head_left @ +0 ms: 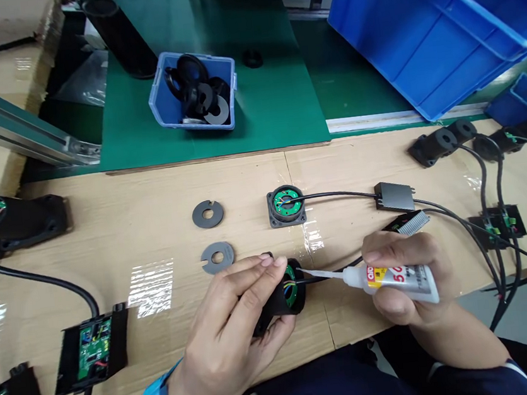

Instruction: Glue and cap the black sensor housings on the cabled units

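My left hand (pixel 239 314) is closed around a black round housing (pixel 298 295), tilted so its open end faces right. Inside that end a green circuit board and thin coloured wires show, and a black cable runs out to the right. Between the thumb and fingers of my right hand (pixel 409 269) is a glue bottle (pixel 396 277), lying nearly level. Its long thin nozzle points left, with the tip at the housing's rim. Two grey notched washers (pixel 207 214) lie beyond my left hand. Behind, a second housing (pixel 286 205) with a green ring board sits flat, wired to a grey box (pixel 394 196).
A small blue bin (pixel 158 108) of black rings and washers stands on the green mat (pixel 273 114). A black tube (pixel 119 36) is beside it. Large blue crates (pixel 415 28) fill the back right. Cabled housings (pixel 433 146) and opened circuit boxes (pixel 93 347) lie at both sides.
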A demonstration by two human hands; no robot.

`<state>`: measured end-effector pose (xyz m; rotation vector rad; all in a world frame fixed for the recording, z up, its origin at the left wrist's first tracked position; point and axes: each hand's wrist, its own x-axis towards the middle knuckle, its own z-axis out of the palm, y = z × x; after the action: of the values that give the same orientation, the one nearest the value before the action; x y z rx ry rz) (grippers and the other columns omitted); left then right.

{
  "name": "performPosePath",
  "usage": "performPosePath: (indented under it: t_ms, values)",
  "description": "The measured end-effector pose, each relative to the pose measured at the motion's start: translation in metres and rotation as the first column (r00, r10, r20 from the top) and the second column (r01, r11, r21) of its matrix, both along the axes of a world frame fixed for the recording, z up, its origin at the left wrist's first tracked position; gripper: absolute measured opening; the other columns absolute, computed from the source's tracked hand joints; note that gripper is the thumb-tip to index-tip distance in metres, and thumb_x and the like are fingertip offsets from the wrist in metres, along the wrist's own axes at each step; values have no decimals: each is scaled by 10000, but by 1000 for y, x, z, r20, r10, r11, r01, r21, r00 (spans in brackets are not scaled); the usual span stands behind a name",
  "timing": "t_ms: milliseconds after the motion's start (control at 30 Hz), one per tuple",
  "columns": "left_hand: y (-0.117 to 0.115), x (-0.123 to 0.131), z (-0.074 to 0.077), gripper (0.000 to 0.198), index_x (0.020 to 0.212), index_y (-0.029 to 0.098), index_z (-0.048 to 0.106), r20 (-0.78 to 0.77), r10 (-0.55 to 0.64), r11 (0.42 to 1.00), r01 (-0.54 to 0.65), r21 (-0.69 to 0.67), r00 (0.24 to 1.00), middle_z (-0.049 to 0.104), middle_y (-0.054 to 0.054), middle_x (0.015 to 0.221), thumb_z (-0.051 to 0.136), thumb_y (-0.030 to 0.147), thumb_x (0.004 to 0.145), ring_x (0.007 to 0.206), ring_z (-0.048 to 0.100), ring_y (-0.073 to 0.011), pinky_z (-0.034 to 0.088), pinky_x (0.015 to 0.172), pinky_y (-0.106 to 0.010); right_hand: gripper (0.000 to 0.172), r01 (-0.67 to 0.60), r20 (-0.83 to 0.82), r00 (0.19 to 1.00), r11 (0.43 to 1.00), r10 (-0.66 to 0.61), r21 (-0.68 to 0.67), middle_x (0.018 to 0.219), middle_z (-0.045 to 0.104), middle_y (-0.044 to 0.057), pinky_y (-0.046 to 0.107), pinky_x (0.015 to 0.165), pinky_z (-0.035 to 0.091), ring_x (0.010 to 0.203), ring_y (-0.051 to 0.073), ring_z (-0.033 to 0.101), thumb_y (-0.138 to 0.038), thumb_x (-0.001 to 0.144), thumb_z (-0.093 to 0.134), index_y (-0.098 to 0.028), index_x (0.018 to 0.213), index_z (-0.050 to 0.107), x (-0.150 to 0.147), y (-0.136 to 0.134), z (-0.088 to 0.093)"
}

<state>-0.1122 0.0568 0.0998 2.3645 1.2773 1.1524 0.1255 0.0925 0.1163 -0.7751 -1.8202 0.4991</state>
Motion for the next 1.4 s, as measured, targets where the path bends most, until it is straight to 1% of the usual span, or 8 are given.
performPosePath:
  t_ms: [133, 300, 400, 633, 833, 1067, 1233, 1400]
  values:
    - [-5, 2, 2, 492, 1311, 98, 613, 10, 15, 1000, -14, -27, 1000, 675, -121, 1160, 742, 47, 839, 1110, 672, -230, 579, 1024, -367, 238, -20, -44, 999, 998, 17, -68, 692, 538, -9, 301, 397, 507, 499, 169, 573, -415, 984, 646, -217, 1113, 617, 2, -1, -2]
    - [-11, 4, -2, 481, 1315, 113, 609, 9, 50, 998, -49, -38, 999, 679, -110, 1138, 727, 43, 853, 1093, 680, -225, 589, 1000, -368, 244, -33, -9, 999, 997, 32, -73, 735, 582, 10, 290, 368, 468, 488, 166, 578, -424, 988, 632, -210, 1103, 610, 1, 0, -1]
    - [-14, 4, -4, 483, 1319, 122, 608, 10, 53, 998, -53, -32, 999, 682, -109, 1134, 728, 50, 858, 1093, 681, -228, 591, 1002, -378, 256, -21, 7, 1000, 998, 22, -59, 726, 575, 6, 287, 365, 465, 496, 166, 577, -435, 994, 623, -214, 1124, 612, 0, 0, -1]
    - [-18, 4, 0, 445, 1301, 117, 616, 2, 55, 998, -55, -23, 998, 681, -112, 1134, 718, 60, 872, 1104, 676, -227, 588, 1010, -375, 242, -42, 62, 997, 993, 49, -113, 715, 578, 10, 289, 373, 462, 501, 168, 588, -454, 1016, 592, -233, 1116, 583, 1, -3, 3]
    - [-20, 5, 1, 455, 1296, 97, 616, 9, 50, 999, -49, -21, 999, 674, -119, 1144, 727, 40, 859, 1124, 665, -227, 571, 1031, -368, 237, -65, 45, 997, 997, 67, -50, 741, 617, 16, 285, 386, 479, 491, 150, 580, -417, 1017, 605, -216, 1143, 585, 0, -1, 3]
    - [-21, 5, 0, 463, 1280, 82, 624, 8, 50, 999, -50, -11, 999, 671, -117, 1146, 739, 20, 836, 1126, 667, -231, 568, 1027, -356, 221, -65, 58, 996, 997, 67, -33, 710, 626, 13, 285, 379, 476, 479, 157, 583, -404, 1026, 593, -218, 1144, 587, -1, -1, 6]
    - [-20, 4, -1, 466, 1286, 74, 622, 13, 47, 999, -47, -7, 999, 667, -120, 1149, 745, 30, 839, 1134, 664, -239, 567, 1034, -364, 241, -60, 37, 997, 997, 62, -55, 717, 603, 11, 278, 385, 463, 489, 144, 573, -426, 1017, 611, -201, 1102, 600, -2, 0, 3]
    - [-20, 3, -4, 479, 1266, 38, 630, 18, 36, 999, -37, 20, 999, 661, -129, 1150, 765, -1, 808, 1148, 655, -243, 556, 1052, -361, 239, -73, -6, 997, 997, 73, -4, 744, 609, 23, 293, 390, 459, 508, 149, 573, -371, 1009, 631, -167, 1133, 618, -3, 1, -2]
